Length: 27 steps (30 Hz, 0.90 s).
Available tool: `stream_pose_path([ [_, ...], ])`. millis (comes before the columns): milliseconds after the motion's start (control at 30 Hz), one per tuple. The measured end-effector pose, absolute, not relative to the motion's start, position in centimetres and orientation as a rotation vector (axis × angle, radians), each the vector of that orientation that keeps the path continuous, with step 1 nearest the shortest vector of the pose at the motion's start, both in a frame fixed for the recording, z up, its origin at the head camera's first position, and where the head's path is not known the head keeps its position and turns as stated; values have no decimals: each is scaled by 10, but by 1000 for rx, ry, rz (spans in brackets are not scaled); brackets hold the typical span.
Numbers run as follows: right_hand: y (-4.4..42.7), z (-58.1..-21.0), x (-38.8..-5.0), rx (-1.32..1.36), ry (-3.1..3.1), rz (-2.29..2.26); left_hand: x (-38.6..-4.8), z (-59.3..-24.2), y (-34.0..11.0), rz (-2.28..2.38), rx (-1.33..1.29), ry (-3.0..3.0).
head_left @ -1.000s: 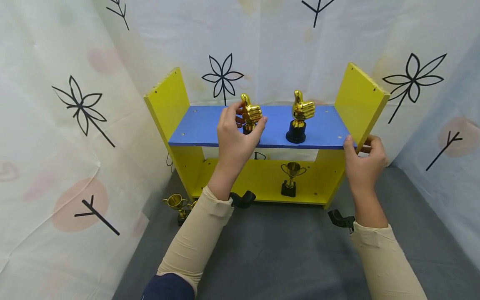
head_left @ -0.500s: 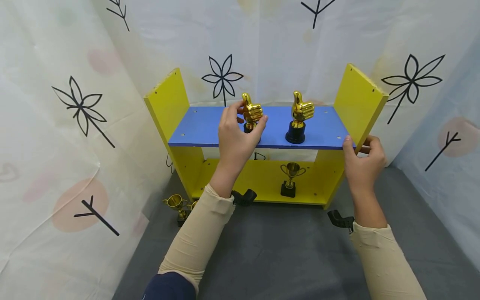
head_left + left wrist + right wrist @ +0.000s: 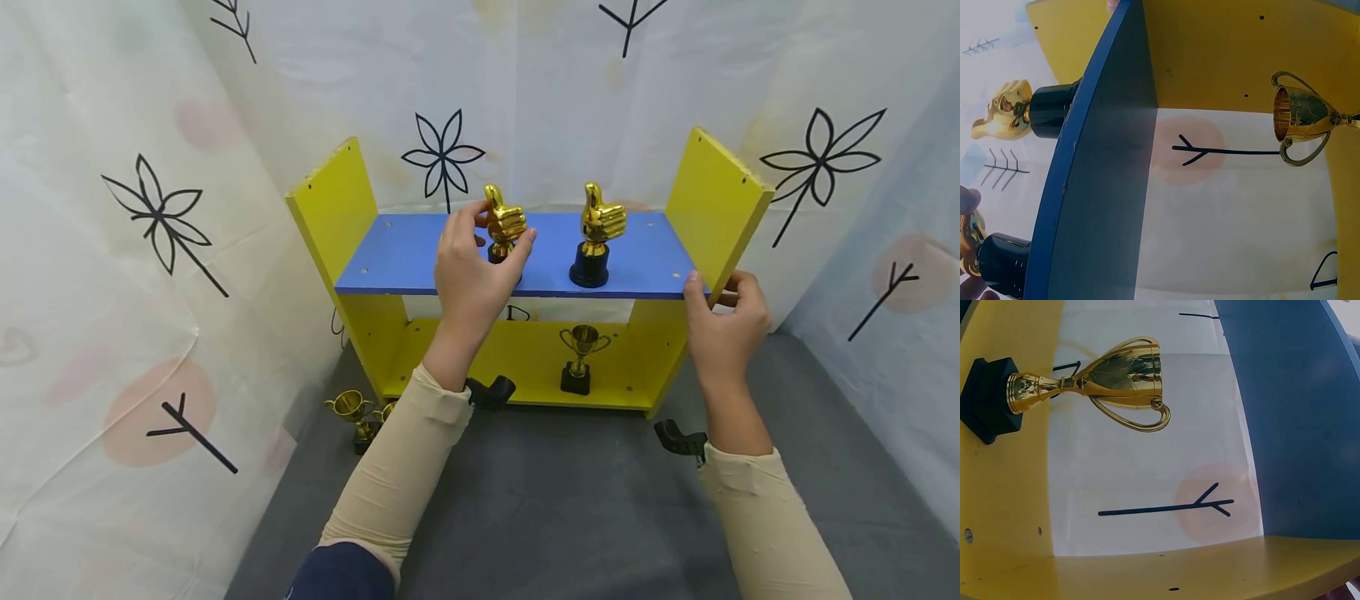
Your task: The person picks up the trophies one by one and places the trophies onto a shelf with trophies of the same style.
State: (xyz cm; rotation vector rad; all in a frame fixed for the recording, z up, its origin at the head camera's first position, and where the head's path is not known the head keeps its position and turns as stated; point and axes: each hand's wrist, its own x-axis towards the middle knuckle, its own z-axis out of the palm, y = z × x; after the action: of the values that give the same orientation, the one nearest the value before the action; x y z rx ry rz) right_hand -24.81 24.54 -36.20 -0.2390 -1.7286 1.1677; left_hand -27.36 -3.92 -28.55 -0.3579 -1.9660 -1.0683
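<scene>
Thumbs-up trophy (image 3: 507,223) in left hand (image 3: 474,267), long axis upright, gold thumb (image 3: 492,196) upward.

Glossy thumbs-up trophies (image 3: 507,222), smooth shelf (image 3: 405,254), perhaps wooden

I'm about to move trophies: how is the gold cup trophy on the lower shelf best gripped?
Likely by its narrow stem, from the open front. The gold cup trophy stands upright, the stem sits between cup and black base, and the blue shelf overhead probably hinders reaching from above.
</scene>
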Motion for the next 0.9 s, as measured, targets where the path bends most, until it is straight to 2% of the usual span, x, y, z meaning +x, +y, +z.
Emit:
stream_pose_path([
  [567, 237, -353, -239, -213, -1711, 1185, -279, -289, -37, -1049, -333, -1975],
  [900, 252, -366, -251, -202, -1734, 1172, -277, -293, -41, -1044, -322, -1990],
])
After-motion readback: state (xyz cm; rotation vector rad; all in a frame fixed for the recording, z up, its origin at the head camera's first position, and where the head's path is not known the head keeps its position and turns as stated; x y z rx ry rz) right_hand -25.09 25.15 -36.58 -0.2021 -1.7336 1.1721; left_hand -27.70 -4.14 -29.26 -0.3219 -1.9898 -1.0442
